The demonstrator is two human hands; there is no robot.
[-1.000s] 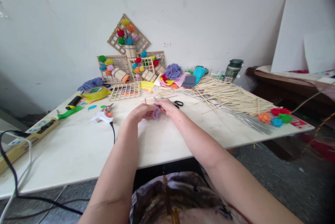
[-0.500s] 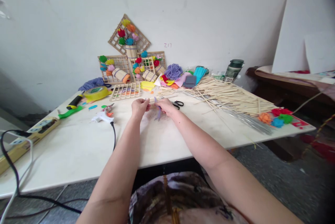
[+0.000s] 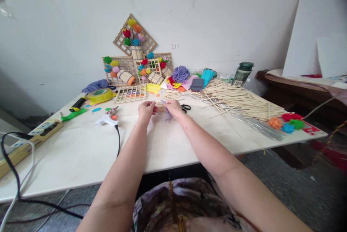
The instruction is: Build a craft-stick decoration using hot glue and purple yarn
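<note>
Between my hands is a small row of pale wooden sticks (image 3: 160,108), largely hidden by my fingers. Purple yarn (image 3: 168,114) runs across its right part and hangs down toward the tabletop. My left hand (image 3: 147,110) is closed on the left end of the sticks, thumb and fingertips together. With fingers pinched, my right hand (image 3: 174,108) holds the yarn at the right end of the sticks. Black-handled scissors (image 3: 185,107) lie just right of that hand, partly covered by it.
On the left are a white glue gun (image 3: 107,119), yellow tape (image 3: 100,96) and a power strip (image 3: 32,139). Stick lattices with paper flowers (image 3: 137,53) stand at the back. Loose sticks (image 3: 241,98), wires (image 3: 255,125) and a dark bottle (image 3: 242,73) occupy the right.
My left hand has left the yarn and moved up to the left end of the sticks. The yarn loop now hangs as loose strands. My right hand stays at the yarn.
</note>
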